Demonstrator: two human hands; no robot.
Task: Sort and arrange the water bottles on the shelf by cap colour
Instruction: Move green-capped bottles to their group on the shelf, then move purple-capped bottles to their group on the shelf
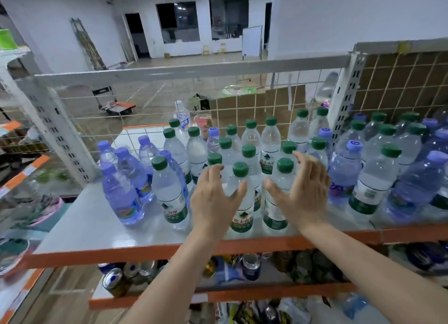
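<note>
While both hands, left hand (213,197) and right hand (300,190), hover spread and holding nothing around the front green-capped bottles (240,197), the grey shelf (92,226) with its orange edge carries five purple-capped bottles (121,192) at left, green caps massed centrally, mixed ones rightward. Beyond the wire mesh (145,120) lies a white-walled room.

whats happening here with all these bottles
A person is sorting water bottles on a white shelf by cap colour. Both hands are open: the left hand and right hand flank the two front green-capped bottles, with no grip on either yet. Purple-capped bottles stand grouped at the left end, green-capped ones fill the middle, and one purple-capped bottle stands among the green. The section to the right is still mixed.
</note>
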